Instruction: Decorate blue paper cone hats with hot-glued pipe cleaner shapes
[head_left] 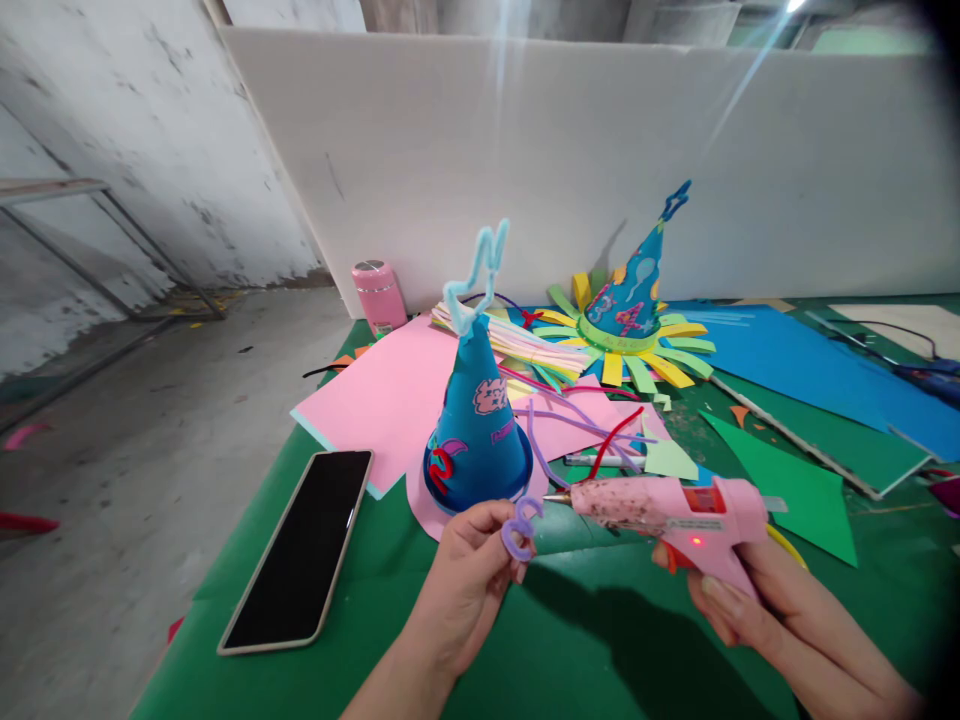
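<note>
Between the thumb and fingers of my left hand (pixel 472 565) is a purple pipe cleaner shape (pixel 519 528), bent into what looks like a number 3. My right hand (pixel 757 600) grips a pink hot glue gun (pixel 667 515) by its handle, with a red light lit on its side. The gun's metal nozzle points left and sits close to the purple shape; whether they touch I cannot tell. Just behind my left hand stands a blue cone hat (pixel 480 430) with a pink brim. It bears a red pipe cleaner shape and a light blue pipe cleaner star (pixel 480 275) on top.
A phone (pixel 300 550) lies at the left of the green table (pixel 570 640). Another blue cone hat (pixel 630 295) with yellow and green strips stands farther back. Pink sheets (pixel 405 390), loose pipe cleaners (pixel 615 445), a pink bottle (pixel 377 295) and blue sheets (pixel 810 360) surround them.
</note>
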